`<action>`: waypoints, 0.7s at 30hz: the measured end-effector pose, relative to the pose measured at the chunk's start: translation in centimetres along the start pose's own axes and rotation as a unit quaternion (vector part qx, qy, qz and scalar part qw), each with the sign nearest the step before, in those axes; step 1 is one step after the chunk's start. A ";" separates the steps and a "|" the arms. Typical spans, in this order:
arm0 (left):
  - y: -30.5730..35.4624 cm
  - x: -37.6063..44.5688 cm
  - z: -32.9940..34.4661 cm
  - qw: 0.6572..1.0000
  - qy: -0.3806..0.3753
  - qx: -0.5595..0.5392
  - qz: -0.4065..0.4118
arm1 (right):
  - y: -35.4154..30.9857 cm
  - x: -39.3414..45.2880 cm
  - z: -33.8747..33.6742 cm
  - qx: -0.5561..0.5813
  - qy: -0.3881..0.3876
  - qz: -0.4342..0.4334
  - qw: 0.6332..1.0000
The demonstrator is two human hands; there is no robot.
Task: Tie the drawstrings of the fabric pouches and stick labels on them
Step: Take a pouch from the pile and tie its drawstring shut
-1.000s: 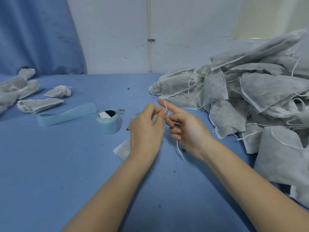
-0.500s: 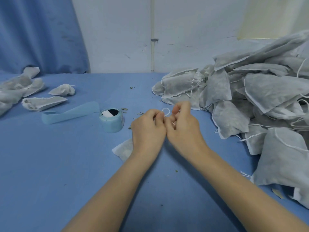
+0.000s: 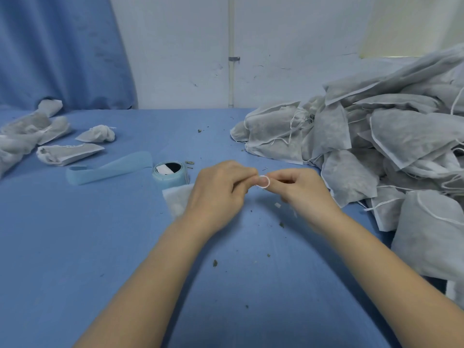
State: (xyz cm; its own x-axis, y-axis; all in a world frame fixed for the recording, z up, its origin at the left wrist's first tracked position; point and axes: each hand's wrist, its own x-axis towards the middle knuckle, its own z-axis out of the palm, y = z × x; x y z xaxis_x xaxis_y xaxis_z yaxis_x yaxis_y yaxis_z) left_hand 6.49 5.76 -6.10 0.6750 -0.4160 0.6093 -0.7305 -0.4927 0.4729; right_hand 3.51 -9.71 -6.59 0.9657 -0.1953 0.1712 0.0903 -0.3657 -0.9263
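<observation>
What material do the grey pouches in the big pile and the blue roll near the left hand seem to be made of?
Pouches in the pile: probably thin non-woven fabric, matte and faintly speckled, creasing softly, with white stitched edges and cords; dark contents show through.
Blue roll: looks like smooth paper or film tape, perhaps label backing, slightly glossy; its loose strip lies in a gentle curve. Which of the two, I cannot tell.

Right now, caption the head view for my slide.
Both hands, left hand and right hand, pinch a white drawstring loop above the blue table, untied pouches heaped right.

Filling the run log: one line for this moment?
left hand: pinches white drawstring | right hand: loop round fingertip | white fabric pouch: under hands
</observation>
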 end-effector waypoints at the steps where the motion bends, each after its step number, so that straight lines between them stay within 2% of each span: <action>1: -0.1 0.0 0.0 0.999 -0.014 0.032 0.019 | 0.0 -0.1 0.0 -0.009 -0.003 0.004 1.000; 5: -0.2 -0.1 0.5 0.989 0.007 0.135 0.063 | 0.1 -0.1 0.4 0.063 0.016 0.046 0.997; 9: 0.2 -0.3 1.3 0.985 0.062 0.156 0.035 | -0.1 -0.1 0.4 0.275 -0.003 0.117 0.954; 11: 0.2 -0.4 1.5 0.988 0.050 0.147 -0.011 | -0.2 -0.4 0.4 0.271 -0.018 0.109 0.956; 13: -0.2 -0.4 1.8 0.989 0.026 0.133 -0.057 | -0.3 -0.5 0.7 0.233 -0.002 0.097 0.968; 16: -0.3 -0.3 2.0 0.991 0.011 0.098 -0.091 | 0.0 -0.3 0.7 0.237 0.029 0.107 0.965; 19: 0.0 -0.1 2.0 0.989 0.079 -0.001 -0.127 | 0.0 -0.3 0.3 0.248 0.012 0.110 0.962; 21: 0.2 0.0 1.8 0.974 0.113 -0.093 -0.173 | 0.1 -0.3 0.2 0.230 -0.016 0.106 0.967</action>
State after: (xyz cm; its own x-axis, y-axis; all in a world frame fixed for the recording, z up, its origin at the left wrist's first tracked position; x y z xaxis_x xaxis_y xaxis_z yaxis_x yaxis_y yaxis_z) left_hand 6.58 4.28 -7.17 0.8594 -0.0612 0.5076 -0.4839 -0.4183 0.7687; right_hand 3.24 -9.49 -6.77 0.9806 -0.1912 -0.0432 -0.0195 0.1241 -0.9921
